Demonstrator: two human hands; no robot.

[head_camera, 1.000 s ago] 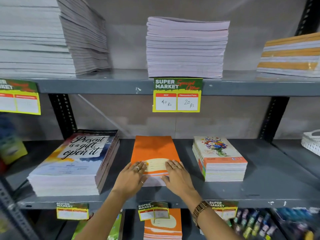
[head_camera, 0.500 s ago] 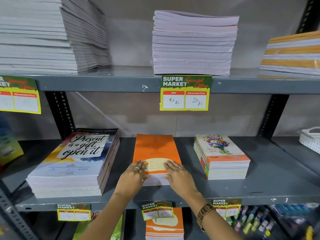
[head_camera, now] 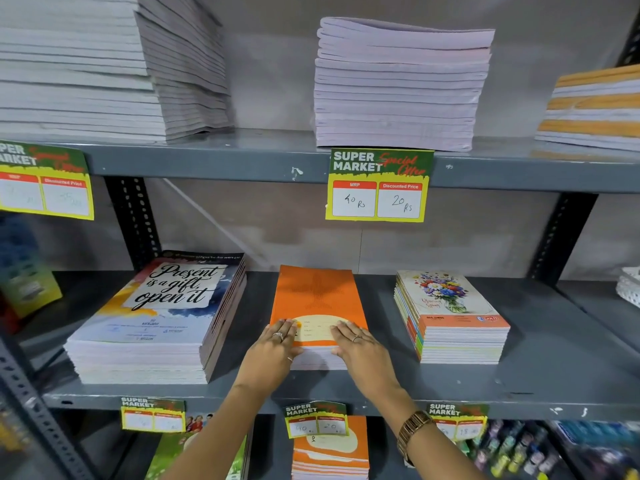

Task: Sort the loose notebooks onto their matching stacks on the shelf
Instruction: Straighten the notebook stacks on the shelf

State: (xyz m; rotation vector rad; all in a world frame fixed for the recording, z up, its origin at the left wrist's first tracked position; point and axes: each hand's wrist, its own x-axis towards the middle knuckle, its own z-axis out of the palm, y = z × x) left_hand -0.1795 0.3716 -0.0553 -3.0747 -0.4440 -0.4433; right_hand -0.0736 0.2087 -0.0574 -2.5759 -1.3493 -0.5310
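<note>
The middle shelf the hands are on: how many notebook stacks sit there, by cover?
"Present is a gift" cover stack: 1
Orange cover stack: 1, under the left hand and right hand
Flower-vase cover stack: 1
Total: 3

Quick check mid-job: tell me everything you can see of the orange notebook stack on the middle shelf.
The orange notebook stack lies flat on the grey middle shelf, between two other stacks and touching neither. Its top cover is orange paper with a cream label panel at the near end; pale page edges face forward. The left hand and right hand press on its front corners.
</note>
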